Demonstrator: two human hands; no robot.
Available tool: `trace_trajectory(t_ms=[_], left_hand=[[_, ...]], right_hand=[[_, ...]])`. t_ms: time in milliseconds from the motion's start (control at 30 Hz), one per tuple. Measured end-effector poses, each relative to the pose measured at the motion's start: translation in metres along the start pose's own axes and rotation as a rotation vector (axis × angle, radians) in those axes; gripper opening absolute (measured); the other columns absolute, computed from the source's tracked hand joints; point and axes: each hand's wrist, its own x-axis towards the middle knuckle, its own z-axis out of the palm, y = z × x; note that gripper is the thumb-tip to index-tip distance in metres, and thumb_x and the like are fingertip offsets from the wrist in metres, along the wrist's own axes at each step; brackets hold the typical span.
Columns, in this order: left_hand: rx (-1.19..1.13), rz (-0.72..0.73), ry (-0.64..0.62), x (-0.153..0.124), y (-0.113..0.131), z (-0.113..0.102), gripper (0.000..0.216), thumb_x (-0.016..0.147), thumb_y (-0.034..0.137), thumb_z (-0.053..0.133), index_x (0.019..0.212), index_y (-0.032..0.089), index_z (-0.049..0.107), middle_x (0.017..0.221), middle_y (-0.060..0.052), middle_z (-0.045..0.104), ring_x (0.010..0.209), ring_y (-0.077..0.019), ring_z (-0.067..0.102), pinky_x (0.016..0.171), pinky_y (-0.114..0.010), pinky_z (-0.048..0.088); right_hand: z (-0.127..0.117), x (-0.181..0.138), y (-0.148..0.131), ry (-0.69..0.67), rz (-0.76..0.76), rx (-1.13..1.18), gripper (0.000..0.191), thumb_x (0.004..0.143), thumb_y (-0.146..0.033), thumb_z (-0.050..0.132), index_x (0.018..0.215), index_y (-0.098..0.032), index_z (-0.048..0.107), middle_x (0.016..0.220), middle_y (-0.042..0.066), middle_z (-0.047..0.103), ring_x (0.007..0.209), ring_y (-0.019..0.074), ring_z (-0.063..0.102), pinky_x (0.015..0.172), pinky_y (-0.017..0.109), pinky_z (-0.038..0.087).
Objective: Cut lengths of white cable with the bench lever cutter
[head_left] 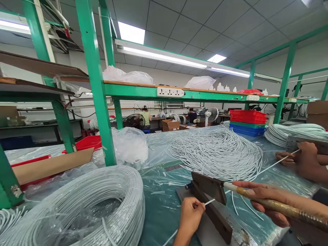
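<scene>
Evidently mid-cut: the left hand [190,214] pinched a white wire [209,202] at the cutter blade [208,187]; the right hand [266,201] gripped its lever handle [279,206], ready to press down.

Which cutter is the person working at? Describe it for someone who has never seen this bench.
On the plastic-covered bench, below the loose pile of white cable, sits a dark lever cutter. The right hand grips its brass-coloured handle; the left hand feeds a white cable end.

bench [164,212] w/ plastic sheet | wire coil [84,208] | loose wire pile [217,152] | cutter [210,205] | stacked trays [247,123]
</scene>
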Motion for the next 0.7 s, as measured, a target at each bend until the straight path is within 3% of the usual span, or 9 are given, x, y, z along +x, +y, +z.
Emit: trace_trajectory(t_ms=[100, 233, 533, 700], left_hand=[[-0.121, -0.038, 0.015, 0.009, -0.010, 0.008, 0.024, 0.063, 0.032, 0.051, 0.047, 0.015, 0.054, 0.043, 0.004, 0.038, 0.046, -0.0096, 0.033, 0.051, -0.025, 0.023], [-0.217, -0.042, 0.055, 0.016, -0.017, 0.014, 0.036, 0.054, 0.052, 0.053, 0.041, 0.018, 0.048, 0.039, 0.005, 0.033, 0.044, -0.0090, 0.028, 0.049, -0.026, 0.020], [-0.268, -0.071, 0.073, 0.016, -0.010, 0.012, 0.025, 0.046, 0.043, 0.051, 0.038, 0.020, 0.044, 0.040, 0.002, 0.037, 0.045, -0.0100, 0.029, 0.050, -0.027, 0.018], [-0.261, -0.090, 0.059, 0.014, -0.003, 0.009, 0.022, 0.044, 0.040, 0.051, 0.036, 0.021, 0.043, 0.038, 0.003, 0.035, 0.043, -0.0096, 0.028, 0.050, -0.026, 0.017]], right_hand=[[-0.004, 0.002, 0.002, -0.125, 0.017, 0.084, 0.050, 0.061, -0.040, 0.070, 0.106, -0.024, 0.058, 0.053, 0.004, 0.056, 0.029, 0.0078, 0.045, 0.027, 0.012, 0.026], [-0.004, 0.003, 0.002, -0.137, -0.007, 0.080, 0.042, 0.064, -0.038, 0.068, 0.102, -0.023, 0.060, 0.054, 0.004, 0.056, 0.028, 0.0073, 0.045, 0.027, 0.012, 0.026], [0.002, -0.014, 0.003, -0.191, 0.048, 0.040, 0.021, 0.063, -0.039, 0.071, 0.072, -0.021, 0.062, 0.053, 0.002, 0.052, 0.028, 0.0042, 0.043, 0.027, 0.011, 0.026], [0.014, -0.032, -0.007, -0.251, 0.081, -0.138, 0.033, 0.066, -0.039, 0.067, 0.050, -0.015, 0.050, 0.038, -0.004, 0.041, 0.025, 0.0004, 0.031, 0.028, 0.009, 0.027]])
